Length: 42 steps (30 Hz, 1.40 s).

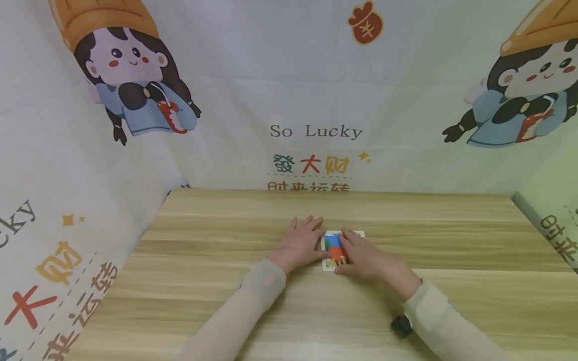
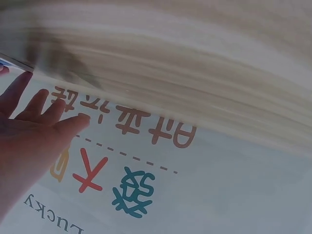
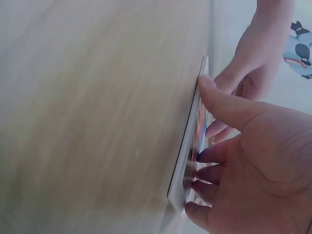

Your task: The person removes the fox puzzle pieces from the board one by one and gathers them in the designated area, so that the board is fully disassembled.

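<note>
A small flat picture board (image 1: 333,246) with a white border and a blue, red and green picture lies on the wooden table. My left hand (image 1: 299,244) rests at its left side with fingers spread, its thumb reaching over the board's left edge. My right hand (image 1: 363,255) lies over the board's right part, covering much of the picture. In the right wrist view, the right thumb and fingertips touch the upper face of the thin board (image 3: 187,146). The left hand (image 2: 36,126) shows extended fingers in the left wrist view, where only a sliver of the board appears.
The wood-grain table (image 1: 203,235) meets a white printed cloth (image 1: 235,100) at the back, with cloth on both sides too. A small black device (image 1: 401,327) sits at the right wrist, just above the table.
</note>
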### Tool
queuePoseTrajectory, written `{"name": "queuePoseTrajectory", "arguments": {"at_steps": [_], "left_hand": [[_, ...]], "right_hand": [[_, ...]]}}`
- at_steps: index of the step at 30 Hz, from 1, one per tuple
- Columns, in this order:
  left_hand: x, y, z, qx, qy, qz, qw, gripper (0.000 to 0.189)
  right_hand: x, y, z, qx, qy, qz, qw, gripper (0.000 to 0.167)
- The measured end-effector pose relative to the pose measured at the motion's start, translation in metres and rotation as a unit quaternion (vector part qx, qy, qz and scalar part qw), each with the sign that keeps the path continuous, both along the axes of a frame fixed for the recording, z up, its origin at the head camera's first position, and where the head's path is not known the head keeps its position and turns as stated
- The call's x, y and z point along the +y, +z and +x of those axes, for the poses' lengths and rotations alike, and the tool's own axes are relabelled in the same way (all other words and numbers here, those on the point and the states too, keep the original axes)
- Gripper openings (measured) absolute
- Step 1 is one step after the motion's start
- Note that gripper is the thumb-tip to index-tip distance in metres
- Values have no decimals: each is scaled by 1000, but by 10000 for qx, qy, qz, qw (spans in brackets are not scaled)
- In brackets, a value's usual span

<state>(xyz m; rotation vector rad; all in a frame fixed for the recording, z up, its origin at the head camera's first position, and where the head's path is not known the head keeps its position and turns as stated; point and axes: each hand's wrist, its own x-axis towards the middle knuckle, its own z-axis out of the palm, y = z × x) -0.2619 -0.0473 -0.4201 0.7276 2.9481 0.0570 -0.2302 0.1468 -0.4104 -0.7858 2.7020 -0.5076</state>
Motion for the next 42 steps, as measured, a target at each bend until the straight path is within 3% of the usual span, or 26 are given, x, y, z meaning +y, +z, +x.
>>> {"name": "queuePoseTrajectory", "arguments": {"at_steps": [7,18,29,36,42], "left_hand": [[2,9,-2,353,-81,90,9993,65],[7,12,-7,83,301,271,9991,55],[7,5,-7,-547,732,1041,9904,45],[9,9,-10,-741,808,1237,9862,47],[11,7,-14,-1202,918,1407,9784,44]], "right_hand": [[-3,5,2,88,47,77,9999,78],[-3,3,4,125,61,56,9999,79],[-4,-5,4,242,-64,-205,9995,82],[-2,-4,2,315,-105,-32,9994,81],[-1,-6,5,328,-73,24,9994,81]]}}
